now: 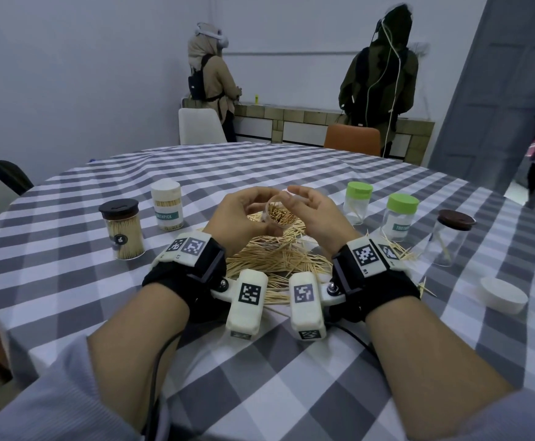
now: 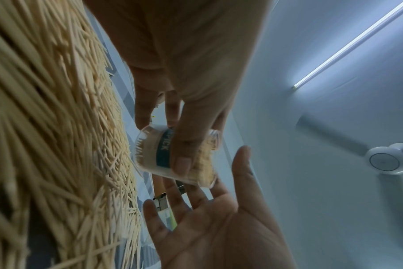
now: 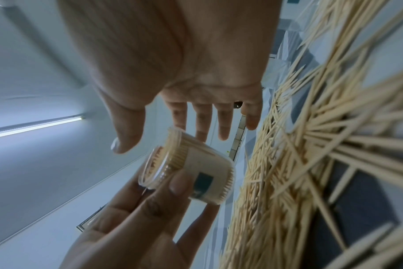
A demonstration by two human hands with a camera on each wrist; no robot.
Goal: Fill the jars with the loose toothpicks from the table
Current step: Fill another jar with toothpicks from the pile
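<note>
Her left hand (image 1: pixel 240 214) grips the tilted, brim-full toothpick jar (image 1: pixel 277 216) above the toothpick pile (image 1: pixel 272 256); right hand (image 1: pixel 313 214) hovers spread beside it. Tip further and toothpicks spill.

Right wrist view. The right hand (image 3: pixel 173 60) fills the upper part of the picture, palm toward the camera, fingers (image 3: pixel 203 123) straight and slightly spread, thumb out to the left; it holds nothing. Just below its fingertips, a small clear jar (image 3: pixel 189 169) packed with toothpicks lies tilted, open mouth turned to the lower left, a pale label with a dark teal patch on its side. The left hand (image 3: pixel 136 227) comes up from the bottom edge and grips the jar, thumb pressed across the label. At right, a dense heap of loose toothpicks (image 3: pixel 311 145) lies on a grey-and-white checked tablecloth (image 3: pixel 361 200). At left, a lit tube lamp (image 3: pixel 37 125) crosses a pale surface.
</note>
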